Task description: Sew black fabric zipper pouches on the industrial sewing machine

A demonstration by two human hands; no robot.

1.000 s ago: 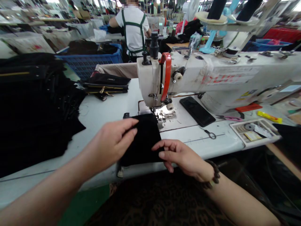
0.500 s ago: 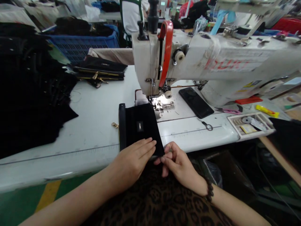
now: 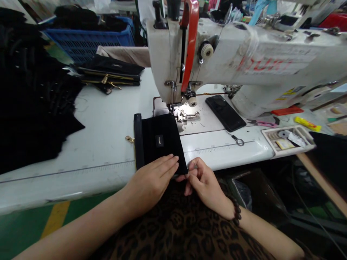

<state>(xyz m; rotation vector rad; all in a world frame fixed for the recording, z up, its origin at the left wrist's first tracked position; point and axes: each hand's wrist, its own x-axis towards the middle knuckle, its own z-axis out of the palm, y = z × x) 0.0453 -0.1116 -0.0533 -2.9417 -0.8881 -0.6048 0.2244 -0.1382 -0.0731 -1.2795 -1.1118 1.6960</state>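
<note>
A black zip pouch [image 3: 169,130] with a small label lies under the needle area of the sewing machine [image 3: 159,61], its far right corner by the presser foot. Along its left side runs a smooth black band, with a gold zip pull [image 3: 129,138] sticking out. My left hand [image 3: 153,180] rests flat on the pouch's near part, fingers stretched out. At the near right corner, my right hand [image 3: 204,186] pinches the pouch edge between thumb and fingers. Its fingertips partly hide what they grip.
A large heap of black pieces [image 3: 32,101] covers the table's left. Behind it are stacked black pouches [image 3: 114,74] and a blue crate [image 3: 92,41]. Right of the needle lie a phone [image 3: 225,112], pink-handled scissors [image 3: 264,123] and a small tray [image 3: 271,142].
The whole view has shifted slightly, so things sit a little higher in it. Both hands and the pouch keep nearly the same places relative to the machine.
</note>
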